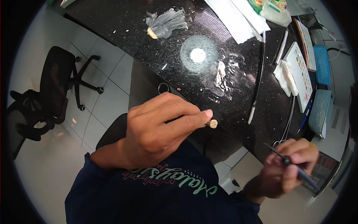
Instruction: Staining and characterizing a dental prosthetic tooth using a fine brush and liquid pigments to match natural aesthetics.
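Left hand (pixel 156 128): nearest the lens, over the counter's near edge, fingers curled tight around a thin dark stick whose shaft is mostly hidden; thumb and forefinger pinch it near the tip.
Small pale piece (pixel 213 123): cream-coloured, roundish, mounted on the end of that stick, just off the fingertips and right at the near edge of the black counter (pixel 123 33).
Right hand (pixel 289 168): lower right, off the counter's near-right edge, fingers closed on a slim dark tool (pixel 287 160) with a fine pointed end aimed up-left; it is well apart from the pale piece.
Sleeves: dark blue, with printed lettering across the front.
Long thin instrument (pixel 257 82): dark shaft with a light tip, lying on the counter beyond the pale piece, running toward the far edge.
Smears: whitish residue and a round pale patch (pixel 198 55) mid-counter; a streaked grey-white smear with a small tan lump (pixel 152 33) nearer the far-left part.
White tray (pixel 302 71): flat, toward the right edge, holding rows of small coloured dots; folded white cloth (pixel 286 76) beside it.
Blue baskets (pixel 321 108): two mesh ones by the right edge; contents cannot be made out.
Clear bag (pixel 275 11): far-right corner, with green and yellow items inside.
White paper sheets (pixel 238 18): at the far edge.
Office chair (pixel 56 86): black, on the tiled floor to the left.
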Action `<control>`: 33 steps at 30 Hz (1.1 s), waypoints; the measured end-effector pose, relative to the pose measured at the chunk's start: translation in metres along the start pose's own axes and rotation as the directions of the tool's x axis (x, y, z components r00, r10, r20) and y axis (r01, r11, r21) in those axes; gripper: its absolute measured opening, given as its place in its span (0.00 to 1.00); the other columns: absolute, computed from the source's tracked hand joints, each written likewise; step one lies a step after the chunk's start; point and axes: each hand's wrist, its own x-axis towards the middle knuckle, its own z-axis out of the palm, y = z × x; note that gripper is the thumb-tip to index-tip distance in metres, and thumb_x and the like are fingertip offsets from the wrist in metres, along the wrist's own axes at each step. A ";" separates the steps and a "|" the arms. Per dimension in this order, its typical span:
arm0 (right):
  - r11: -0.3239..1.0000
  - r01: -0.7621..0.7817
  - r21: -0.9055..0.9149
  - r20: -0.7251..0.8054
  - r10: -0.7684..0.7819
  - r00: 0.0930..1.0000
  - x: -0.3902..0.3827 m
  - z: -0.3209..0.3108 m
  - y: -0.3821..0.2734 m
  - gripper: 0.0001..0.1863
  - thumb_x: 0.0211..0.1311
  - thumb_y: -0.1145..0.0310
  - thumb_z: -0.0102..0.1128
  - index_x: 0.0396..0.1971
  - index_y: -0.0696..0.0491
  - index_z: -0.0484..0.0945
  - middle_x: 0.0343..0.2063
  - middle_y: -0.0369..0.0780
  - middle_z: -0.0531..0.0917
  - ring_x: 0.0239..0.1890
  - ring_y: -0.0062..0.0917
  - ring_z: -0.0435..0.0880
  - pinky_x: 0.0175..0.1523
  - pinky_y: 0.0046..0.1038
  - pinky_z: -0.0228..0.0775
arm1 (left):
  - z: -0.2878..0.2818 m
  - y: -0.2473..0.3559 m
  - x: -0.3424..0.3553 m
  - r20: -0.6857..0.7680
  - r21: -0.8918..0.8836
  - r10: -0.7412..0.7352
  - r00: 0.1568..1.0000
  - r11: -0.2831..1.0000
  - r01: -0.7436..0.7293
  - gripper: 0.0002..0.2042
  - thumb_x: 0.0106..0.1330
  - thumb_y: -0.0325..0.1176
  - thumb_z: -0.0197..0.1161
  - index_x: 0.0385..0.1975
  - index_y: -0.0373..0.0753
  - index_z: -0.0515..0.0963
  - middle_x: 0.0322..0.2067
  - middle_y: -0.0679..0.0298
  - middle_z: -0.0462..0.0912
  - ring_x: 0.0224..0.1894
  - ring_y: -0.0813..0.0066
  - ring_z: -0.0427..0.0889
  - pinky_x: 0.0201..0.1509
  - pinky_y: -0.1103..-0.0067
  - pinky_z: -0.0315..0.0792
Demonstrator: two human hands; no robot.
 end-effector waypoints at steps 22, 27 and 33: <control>0.991 0.108 -0.076 0.034 -0.106 0.994 -0.008 0.039 0.039 0.09 0.48 0.75 0.56 0.28 0.61 0.67 0.19 0.44 0.74 0.14 0.20 0.75 0.20 0.17 0.70 | 0.002 0.000 -0.008 -0.041 0.192 0.127 0.991 0.974 -0.117 0.14 0.40 0.25 0.67 0.31 0.36 0.84 0.21 0.66 0.78 0.23 0.74 0.76 0.21 0.84 0.71; 0.989 0.110 -0.099 0.050 -0.106 0.993 -0.008 0.038 0.039 0.09 0.49 0.75 0.57 0.28 0.61 0.67 0.19 0.44 0.75 0.14 0.20 0.74 0.20 0.16 0.69 | 0.002 0.000 -0.009 -0.032 0.179 0.119 0.992 0.977 -0.112 0.14 0.40 0.25 0.67 0.31 0.36 0.84 0.21 0.66 0.78 0.23 0.74 0.76 0.22 0.84 0.71; 0.992 0.094 -0.084 0.020 -0.093 0.995 -0.008 0.041 0.038 0.10 0.50 0.75 0.58 0.28 0.61 0.67 0.19 0.44 0.75 0.14 0.20 0.74 0.20 0.17 0.69 | 0.004 -0.001 -0.009 -0.053 0.175 0.139 0.989 0.976 -0.128 0.14 0.41 0.24 0.67 0.31 0.36 0.84 0.21 0.66 0.78 0.23 0.74 0.76 0.22 0.84 0.71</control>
